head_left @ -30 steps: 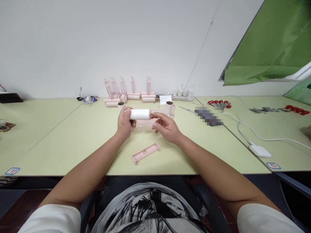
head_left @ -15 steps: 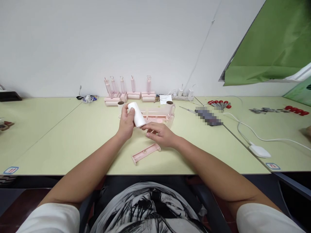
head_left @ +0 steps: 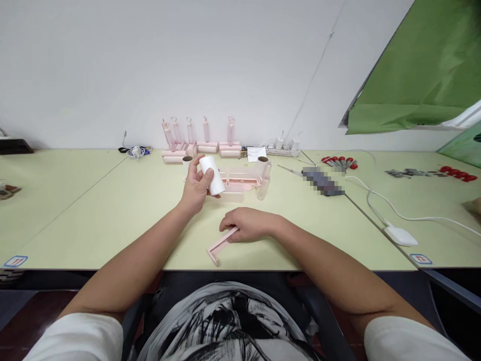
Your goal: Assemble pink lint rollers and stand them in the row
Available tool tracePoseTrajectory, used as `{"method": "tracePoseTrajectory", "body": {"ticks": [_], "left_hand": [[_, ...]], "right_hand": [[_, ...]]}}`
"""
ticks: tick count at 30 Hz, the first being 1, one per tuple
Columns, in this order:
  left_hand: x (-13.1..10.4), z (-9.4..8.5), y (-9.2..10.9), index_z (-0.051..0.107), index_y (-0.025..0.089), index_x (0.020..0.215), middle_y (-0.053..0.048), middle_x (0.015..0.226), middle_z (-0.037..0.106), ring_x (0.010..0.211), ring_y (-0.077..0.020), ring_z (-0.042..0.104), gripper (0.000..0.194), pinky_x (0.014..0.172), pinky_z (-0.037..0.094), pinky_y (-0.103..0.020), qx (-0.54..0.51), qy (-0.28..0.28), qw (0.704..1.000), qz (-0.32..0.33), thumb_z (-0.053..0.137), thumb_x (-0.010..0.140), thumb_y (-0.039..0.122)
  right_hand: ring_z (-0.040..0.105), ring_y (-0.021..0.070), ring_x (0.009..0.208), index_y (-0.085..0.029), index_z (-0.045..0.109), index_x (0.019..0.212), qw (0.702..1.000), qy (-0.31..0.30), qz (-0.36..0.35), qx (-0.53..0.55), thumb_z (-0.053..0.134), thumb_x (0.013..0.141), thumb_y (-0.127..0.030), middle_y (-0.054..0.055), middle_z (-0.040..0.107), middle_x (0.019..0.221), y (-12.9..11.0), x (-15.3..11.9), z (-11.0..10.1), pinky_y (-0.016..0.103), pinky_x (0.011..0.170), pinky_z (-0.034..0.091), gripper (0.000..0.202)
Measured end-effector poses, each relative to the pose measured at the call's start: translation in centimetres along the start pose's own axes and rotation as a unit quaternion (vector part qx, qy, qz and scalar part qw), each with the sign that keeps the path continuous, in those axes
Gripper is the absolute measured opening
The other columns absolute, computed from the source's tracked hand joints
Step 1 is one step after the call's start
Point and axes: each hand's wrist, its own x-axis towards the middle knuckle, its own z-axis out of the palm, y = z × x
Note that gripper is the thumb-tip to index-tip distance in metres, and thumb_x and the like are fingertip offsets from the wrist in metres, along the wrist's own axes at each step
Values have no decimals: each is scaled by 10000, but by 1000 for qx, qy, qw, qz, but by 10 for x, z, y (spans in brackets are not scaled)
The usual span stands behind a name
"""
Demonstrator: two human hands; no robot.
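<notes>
My left hand [head_left: 196,186] is wrapped around a white lint roller refill [head_left: 212,175], which I hold tilted above the table. Lower down, my right hand [head_left: 248,224] grips the far end of a pink lint roller cover [head_left: 218,246]; its near end sticks out toward me, tilted. The right fingertips are partly hidden. Just beyond my hands lie more pink roller parts [head_left: 243,180] and clear handle tubes [head_left: 264,186]. Two more rolls stand upright there, a left one [head_left: 187,160] and a right one [head_left: 262,160].
Several pink lint rollers [head_left: 230,149] stand against the wall. A power strip [head_left: 282,150] with chargers, a white paper [head_left: 256,154] and a coiled cable [head_left: 136,152] lie along the back. To the right are a blurred dark object [head_left: 323,181], red-ended tools [head_left: 340,161] and a white adapter [head_left: 401,234].
My right hand has left the refill's lower end, moved down toward me and taken hold of the pink cover, turning it. The left hand still holds the refill.
</notes>
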Motion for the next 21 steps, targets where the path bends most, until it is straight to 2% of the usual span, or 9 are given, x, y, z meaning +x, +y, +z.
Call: {"method": "tracePoseTrajectory", "body": {"ticks": [2, 5, 7, 9, 12, 14, 16, 21], "left_hand": [[1, -1, 0, 360, 335, 1321, -8, 936, 643, 633, -132, 638, 697, 457, 492, -206, 1, -4, 1000, 7, 727, 759, 519], [3, -3, -1, 363, 315, 1297, -12, 938, 644, 638, -126, 639, 659, 471, 503, -205, -7, 4, 1000, 15, 708, 777, 525], [4, -4, -2, 357, 308, 1272, -7, 934, 639, 640, -123, 638, 630, 476, 515, -211, -12, 12, 1000, 7, 688, 789, 538], [4, -2, -3, 346, 306, 1249, 8, 919, 625, 641, -124, 639, 622, 479, 534, -229, -13, 10, 1000, -14, 683, 785, 545], [0, 5, -4, 342, 299, 1219, 29, 877, 592, 650, -135, 646, 631, 481, 554, -255, -18, 4, 998, -55, 709, 762, 534], [-5, 11, -7, 339, 294, 1215, 26, 872, 589, 657, -145, 648, 639, 484, 557, -265, -23, 1, 997, -77, 718, 759, 528], [-10, 17, -9, 334, 290, 1227, 14, 887, 600, 653, -147, 645, 639, 490, 558, -274, -25, -12, 995, -94, 711, 769, 531], [-17, 26, -16, 327, 286, 1258, -18, 973, 616, 653, -136, 629, 651, 521, 560, -279, -24, -37, 994, -104, 699, 783, 531]], "right_hand": [[540, 141, 667, -164, 653, 837, 1000, -12, 11, 22, 648, 809, -223, 32, 639, 798, 0, -2, -2, 252, 598, 384, 65], [523, 117, 585, -186, 533, 776, 981, 32, 41, 186, 585, 875, -323, -7, 577, 718, 1, -4, -6, 233, 532, 390, 177], [547, 117, 556, -211, 480, 858, 935, 118, 68, 329, 562, 894, -415, -21, 585, 739, 2, -3, -9, 229, 490, 411, 223], [531, 114, 501, -231, 445, 908, 879, 222, 96, 410, 559, 890, -487, -40, 579, 709, 4, 1, -10, 220, 431, 390, 281], [465, 108, 431, -242, 428, 868, 818, 341, 153, 437, 506, 893, -609, -58, 514, 608, 8, 7, -7, 205, 356, 311, 376], [476, 116, 435, -246, 430, 849, 788, 382, 187, 445, 455, 887, -682, -41, 520, 626, 13, 12, -2, 216, 331, 315, 438], [500, 129, 452, -255, 442, 860, 780, 393, 200, 445, 457, 870, -716, -28, 531, 654, 17, 15, 4, 239, 329, 360, 461], [489, 148, 449, -273, 442, 947, 800, 394, 186, 413, 459, 877, -714, -32, 505, 608, 24, 22, 17, 289, 384, 412, 447]]}}
